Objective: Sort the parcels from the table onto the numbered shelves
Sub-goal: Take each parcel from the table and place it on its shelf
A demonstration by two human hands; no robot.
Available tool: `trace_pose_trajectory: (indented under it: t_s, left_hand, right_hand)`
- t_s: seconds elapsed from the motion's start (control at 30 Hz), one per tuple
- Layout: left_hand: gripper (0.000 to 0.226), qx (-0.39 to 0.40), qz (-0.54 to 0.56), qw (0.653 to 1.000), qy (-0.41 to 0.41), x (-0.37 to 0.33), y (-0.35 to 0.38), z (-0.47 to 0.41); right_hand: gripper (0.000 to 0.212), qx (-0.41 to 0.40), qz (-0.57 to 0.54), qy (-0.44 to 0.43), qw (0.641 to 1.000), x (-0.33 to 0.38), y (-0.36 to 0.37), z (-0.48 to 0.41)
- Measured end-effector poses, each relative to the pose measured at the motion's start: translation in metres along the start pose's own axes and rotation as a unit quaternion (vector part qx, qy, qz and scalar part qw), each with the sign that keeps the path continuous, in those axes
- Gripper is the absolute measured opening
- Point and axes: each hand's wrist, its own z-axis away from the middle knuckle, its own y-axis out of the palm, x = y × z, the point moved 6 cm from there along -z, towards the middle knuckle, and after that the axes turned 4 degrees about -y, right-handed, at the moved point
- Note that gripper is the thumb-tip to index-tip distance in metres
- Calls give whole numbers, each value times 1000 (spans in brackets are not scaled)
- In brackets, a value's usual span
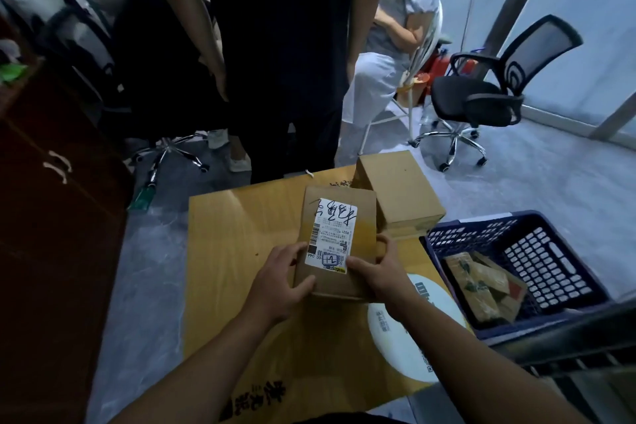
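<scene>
A brown cardboard parcel [347, 217] with a white shipping label and handwriting lies on the yellow table [237, 234]. My left hand [280, 286] grips its near left corner, fingers curled over the edge. My right hand [378, 268] holds the near right side, thumb on the label's corner. A second, plain brown parcel [401, 189] stands just behind and to the right, touching the first. No numbered shelves are in view.
A dark blue plastic crate [481, 231] with several brown packets stands to the right of the table. A person in dark clothes stands beyond the table, another sits behind. An office chair [481, 96] is at the right, a dark cabinet [51, 200] at the left.
</scene>
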Motion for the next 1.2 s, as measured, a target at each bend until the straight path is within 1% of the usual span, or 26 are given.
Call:
trace_pose_trajectory:
  t_s: [0.23,0.37,0.53,0.63,0.77,0.9,1.0,1.13,1.2]
  left_hand:
    - [63,36,-25,992,119,-8,-33,7]
    - [62,61,-13,983,171,-13,-45,24]
    - [61,104,3,971,216,-30,-43,46]
    - [57,140,13,955,262,-49,-37,56]
    - [55,172,28,938,299,-81,-21,72]
    - [48,194,30,922,334,-115,-2,91]
    - [48,210,31,907,363,-142,13,106]
    - [47,212,0,891,401,-176,35,134]
    - [54,217,-43,878,424,-194,51,151]
  right_hand:
    - [77,-108,-60,-47,991,7,20,58]
    - [86,-191,-74,-78,976,-2,26,93]
    - [84,-284,-82,-93,951,-14,21,144]
    - [85,-337,-96,-99,931,-23,10,174]
    - [84,-401,-100,-114,903,-33,-13,212]
    - [87,-449,-112,-116,879,-45,-43,251]
    - [85,-483,-114,-117,860,-56,-66,290]
    - [85,-529,-114,-112,834,-75,-94,349]
    - [87,-546,-115,-103,824,-88,-106,380]
